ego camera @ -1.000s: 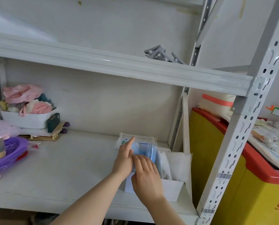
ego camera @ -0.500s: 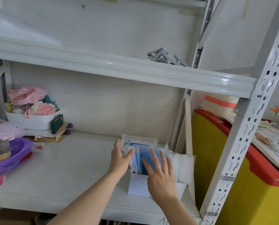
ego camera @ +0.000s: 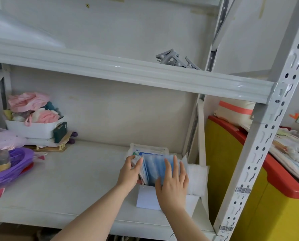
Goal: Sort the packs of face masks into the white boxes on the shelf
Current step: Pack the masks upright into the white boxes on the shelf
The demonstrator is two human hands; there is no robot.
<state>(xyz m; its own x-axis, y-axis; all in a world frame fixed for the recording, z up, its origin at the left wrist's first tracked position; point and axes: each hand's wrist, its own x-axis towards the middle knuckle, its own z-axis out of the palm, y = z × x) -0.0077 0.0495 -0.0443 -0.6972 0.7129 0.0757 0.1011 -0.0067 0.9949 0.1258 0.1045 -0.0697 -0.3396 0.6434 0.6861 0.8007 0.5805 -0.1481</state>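
A second ago both hands were bunched over one pack, pushing it down; now they have parted, so that pack looks seated and this round nearly done; the left hand point(ego camera: 128, 173) pinches the left-end packs between thumb and fingers point(ego camera: 130, 160), the right hand point(ego camera: 173, 183) lies flat, its fingers point(ego camera: 175, 164) spread; under them the slim, glossy blue film packs of face masks point(ego camera: 152, 166) stand upright in the stiff white rectangular card box point(ego camera: 148, 197) on the grey metal shelf point(ego camera: 67, 180); puffy white packs point(ego camera: 197, 178) sit just right of the right fingers
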